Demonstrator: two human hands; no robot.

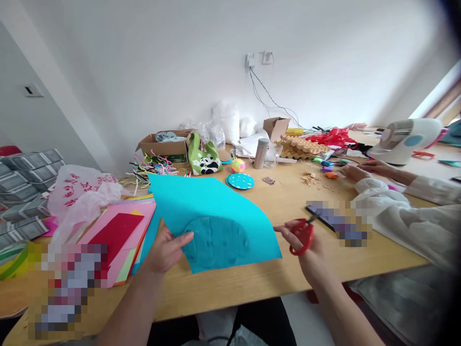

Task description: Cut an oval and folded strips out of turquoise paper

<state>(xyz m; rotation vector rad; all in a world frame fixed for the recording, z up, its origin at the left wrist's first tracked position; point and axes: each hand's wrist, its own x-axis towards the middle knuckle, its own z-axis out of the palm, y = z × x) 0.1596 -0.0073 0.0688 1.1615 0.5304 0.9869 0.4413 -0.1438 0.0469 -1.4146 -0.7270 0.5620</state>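
Note:
My left hand pinches the lower left side of a large blue sheet of craft paper, thumb on top. A darker blue rounded piece lies against the lower half of the sheet; I cannot tell how it is attached. The sheet is held up above the table and bends a little. In my right hand is a pair of scissors with red handles, blades pointing away to the upper right. Its fingers are close to the sheet's right edge.
Coloured paper sheets are stacked at the left. Behind the blue sheet stand a green panda bag, a blue dotted disc and a steel bottle. A phone lies right, near a co-worker's sleeves and a white fan.

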